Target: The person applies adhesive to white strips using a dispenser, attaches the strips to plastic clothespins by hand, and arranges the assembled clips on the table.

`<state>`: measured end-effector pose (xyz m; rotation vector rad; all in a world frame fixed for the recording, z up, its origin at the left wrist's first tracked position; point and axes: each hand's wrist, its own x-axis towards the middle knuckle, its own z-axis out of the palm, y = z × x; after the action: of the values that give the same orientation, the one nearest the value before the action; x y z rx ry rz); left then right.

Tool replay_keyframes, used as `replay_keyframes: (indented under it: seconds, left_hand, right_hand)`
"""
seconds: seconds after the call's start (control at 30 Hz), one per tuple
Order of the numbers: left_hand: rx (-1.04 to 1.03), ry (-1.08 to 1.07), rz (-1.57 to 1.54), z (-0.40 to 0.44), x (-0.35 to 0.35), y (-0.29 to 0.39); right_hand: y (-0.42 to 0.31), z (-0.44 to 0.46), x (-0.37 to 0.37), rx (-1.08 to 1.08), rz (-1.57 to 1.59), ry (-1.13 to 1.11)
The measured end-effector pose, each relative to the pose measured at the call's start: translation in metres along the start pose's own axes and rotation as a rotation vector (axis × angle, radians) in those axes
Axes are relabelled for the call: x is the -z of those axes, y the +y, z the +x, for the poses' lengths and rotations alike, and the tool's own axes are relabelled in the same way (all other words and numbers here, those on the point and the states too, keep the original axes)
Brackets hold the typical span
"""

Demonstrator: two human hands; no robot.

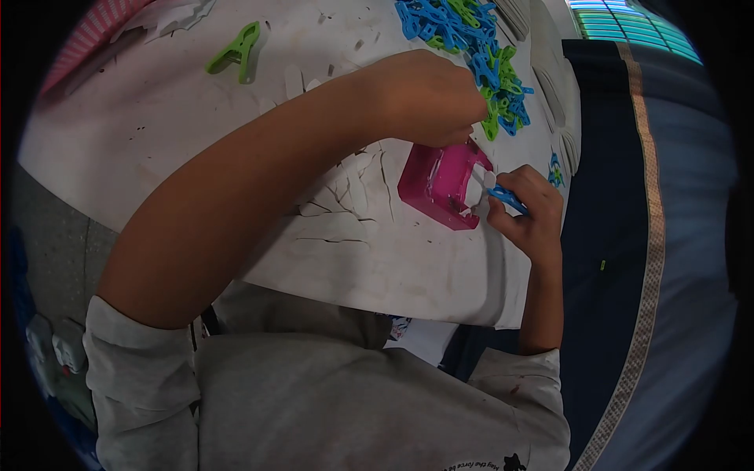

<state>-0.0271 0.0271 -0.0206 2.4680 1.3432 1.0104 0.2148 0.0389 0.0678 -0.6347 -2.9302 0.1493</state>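
A pink box-like container [428, 184] with an open side sits on the white table. Over its upper end is my left hand [432, 94], fingers curled down and closed near the rim; what they hold is hidden. Beside the container's right side, my right hand [530, 208] pinches a blue clip [509, 199] between thumb and fingers. The clip's tip reaches a white piece [477, 187] at the container's opening. Just beyond my left hand lies a pile of blue and green clips [487, 59].
A lone green clip [237, 55] lies at the upper left of the table [314, 271]. Pink striped material [90, 35] is at the top left corner. Another small blue and green clip [555, 170] rests by the right edge, next to dark fabric [609, 196].
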Motion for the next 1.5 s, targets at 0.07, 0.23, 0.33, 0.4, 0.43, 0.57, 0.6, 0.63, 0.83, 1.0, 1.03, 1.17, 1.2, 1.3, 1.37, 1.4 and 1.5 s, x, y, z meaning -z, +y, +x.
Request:
replay_keyframes:
  seconds: [0.07, 0.23, 0.33, 0.4, 0.43, 0.57, 0.6, 0.63, 0.83, 1.0, 1.03, 1.17, 1.2, 1.3, 1.37, 1.4, 1.5]
  left_hand:
    - [-0.002, 0.003, 0.003, -0.0004, 0.0009, 0.0004]
    - [-0.002, 0.008, -0.006, -0.0004, 0.0009, 0.0004]
    - [-0.016, 0.018, -0.012, -0.0005, 0.0004, -0.0001]
    - [-0.007, 0.013, -0.008, -0.0002, -0.0003, 0.0009]
    - [0.001, 0.009, -0.003, 0.0, -0.0003, 0.0013]
    - [-0.01, 0.02, -0.004, -0.0003, 0.0007, 0.0004]
    - [-0.004, 0.017, -0.007, -0.0002, 0.0008, 0.0004]
    - [0.001, 0.013, -0.01, 0.0, 0.0005, 0.0003]
    - [0.001, 0.009, -0.007, 0.0002, 0.0002, -0.0003]
    - [0.005, 0.013, -0.017, -0.0011, 0.002, 0.0005]
    - [0.003, 0.02, -0.008, -0.0014, 0.0021, 0.0008]
    - [0.005, 0.033, -0.007, -0.0022, 0.0027, 0.0016]
    - [0.007, 0.028, -0.01, -0.0021, 0.003, 0.0018]
    - [0.009, 0.022, -0.007, -0.0014, 0.0026, 0.0015]
    - [0.009, 0.021, -0.002, -0.0019, 0.0028, 0.0012]
    - [0.002, 0.032, -0.003, -0.0024, 0.003, 0.0011]
    - [-0.002, 0.038, -0.005, -0.0026, 0.0041, 0.0012]
  right_hand:
    - [-0.0003, 0.0005, 0.0003, 0.001, -0.004, -0.012]
    - [-0.0006, 0.0004, 0.0012, -0.004, -0.012, -0.05]
    - [0.0005, -0.0015, 0.0014, -0.006, -0.028, -0.066]
    - [0.0006, -0.0021, 0.0013, -0.007, -0.034, -0.069]
    - [0.0004, -0.0018, 0.0012, -0.004, -0.032, -0.066]
    - [0.0002, -0.003, 0.0003, -0.008, -0.031, -0.055]
    - [0.0007, -0.0035, 0.0002, -0.008, -0.031, -0.056]
    - [0.0014, -0.0041, 0.0001, -0.005, -0.035, -0.06]
    - [0.0008, -0.0033, 0.0003, -0.012, -0.027, -0.069]
    - [0.0006, -0.0028, 0.0008, -0.011, -0.022, -0.077]
    - [-0.0001, -0.0024, 0.0012, -0.015, -0.017, -0.077]
    - [0.0008, -0.0024, 0.0026, -0.021, -0.007, -0.094]
    - [0.0003, -0.0022, 0.0029, -0.02, -0.007, -0.095]
    - [-0.0006, -0.0022, 0.0038, -0.039, -0.012, -0.097]
    - [0.0006, -0.0028, 0.0045, -0.037, -0.013, -0.104]
    - [0.0008, -0.0029, 0.005, -0.036, -0.014, -0.105]
    - [0.0022, -0.0036, 0.0064, -0.042, -0.008, -0.119]
